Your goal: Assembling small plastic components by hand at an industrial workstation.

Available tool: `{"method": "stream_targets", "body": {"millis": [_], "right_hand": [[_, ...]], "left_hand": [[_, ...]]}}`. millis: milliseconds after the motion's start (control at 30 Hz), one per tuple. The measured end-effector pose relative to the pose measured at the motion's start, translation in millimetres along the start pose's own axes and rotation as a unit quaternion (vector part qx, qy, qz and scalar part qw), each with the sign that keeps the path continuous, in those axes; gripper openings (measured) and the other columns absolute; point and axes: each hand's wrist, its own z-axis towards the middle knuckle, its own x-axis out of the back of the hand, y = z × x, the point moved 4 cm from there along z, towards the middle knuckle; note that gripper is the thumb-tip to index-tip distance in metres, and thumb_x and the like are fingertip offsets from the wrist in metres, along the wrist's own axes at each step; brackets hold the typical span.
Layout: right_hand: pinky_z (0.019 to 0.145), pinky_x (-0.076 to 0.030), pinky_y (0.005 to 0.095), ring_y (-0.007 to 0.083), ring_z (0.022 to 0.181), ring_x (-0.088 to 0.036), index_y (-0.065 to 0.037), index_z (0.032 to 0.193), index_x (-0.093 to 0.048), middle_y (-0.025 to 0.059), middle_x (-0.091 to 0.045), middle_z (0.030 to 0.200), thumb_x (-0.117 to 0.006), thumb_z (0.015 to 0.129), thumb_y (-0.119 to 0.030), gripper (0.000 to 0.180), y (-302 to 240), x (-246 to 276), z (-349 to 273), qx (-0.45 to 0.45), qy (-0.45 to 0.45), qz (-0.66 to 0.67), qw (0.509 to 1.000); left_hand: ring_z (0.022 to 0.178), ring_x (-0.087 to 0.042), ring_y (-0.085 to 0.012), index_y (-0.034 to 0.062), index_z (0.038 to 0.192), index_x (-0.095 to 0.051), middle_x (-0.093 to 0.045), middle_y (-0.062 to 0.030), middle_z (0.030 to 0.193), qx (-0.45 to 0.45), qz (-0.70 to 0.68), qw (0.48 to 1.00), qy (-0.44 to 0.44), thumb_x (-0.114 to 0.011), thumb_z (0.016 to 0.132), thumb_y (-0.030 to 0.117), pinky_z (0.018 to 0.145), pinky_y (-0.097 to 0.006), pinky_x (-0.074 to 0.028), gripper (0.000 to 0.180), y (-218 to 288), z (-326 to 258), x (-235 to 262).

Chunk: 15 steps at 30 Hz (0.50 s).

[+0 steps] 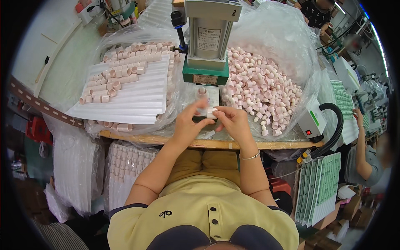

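Both hands meet in front of the press over the table's front edge. My left hand [188, 123] and my right hand [232, 121] pinch one small pale pink cap [211, 112] between their fingertips. Just beyond them a pink part [202, 92] stands on the base of a small pneumatic press [207, 41] with a grey cylinder and green block. A clear bag holds a heap of pink caps [262, 89] to the right of the press. Left of the press, finished pink tubes [118, 73] lie on a white ribbed tray [129, 100].
A small white box with a red switch and black hose [318, 123] sits at the table's right end. Bagged white trays [125, 166] are stacked under the table at left. Green-printed sheets [321, 183] lean at right, beside another person's arm [362, 146].
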Motion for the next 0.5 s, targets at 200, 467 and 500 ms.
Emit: {"method": "stream_targets", "body": {"millis": [200,467,500], "right_hand": [[0.050,-0.045,0.0225,0.0072,0.055,-0.056,0.000,0.096,-0.067,0.0051,-0.064,0.069,-0.072,0.074,-0.014,0.027,-2.4,11.5,39.9,0.144,0.144,-0.168,0.965],[0.068,-0.050,0.0350,0.0304,0.071,-0.061,-0.005,0.090,-0.068,0.0102,-0.066,0.082,-0.071,0.062,-0.016,0.030,-2.4,-36.9,81.9,0.220,0.094,-0.343,0.908],[0.071,-0.050,0.0353,0.0318,0.076,-0.061,-0.005,0.089,-0.068,0.0099,-0.065,0.081,-0.071,0.062,-0.016,0.028,-2.8,-39.5,83.9,0.198,0.090,-0.337,0.916]], "left_hand": [[0.092,-0.060,-0.0263,0.0003,0.102,-0.058,-0.062,-0.0117,0.099,-0.096,0.088,0.981,0.147,-0.058,0.087,0.012,0.079,-0.033,-0.046,0.020,-45.2,55.6,13.1],[0.075,-0.056,-0.0193,0.0071,0.101,-0.054,-0.058,-0.0079,0.086,0.110,-0.424,0.857,0.271,-0.041,0.098,0.027,0.065,-0.029,-0.047,0.024,-65.2,47.8,27.3],[0.073,-0.055,-0.0198,0.0076,0.103,-0.052,-0.057,-0.0074,0.083,0.162,-0.487,0.811,0.283,-0.039,0.099,0.029,0.062,-0.029,-0.046,0.025,-64.6,41.8,29.9]]}}
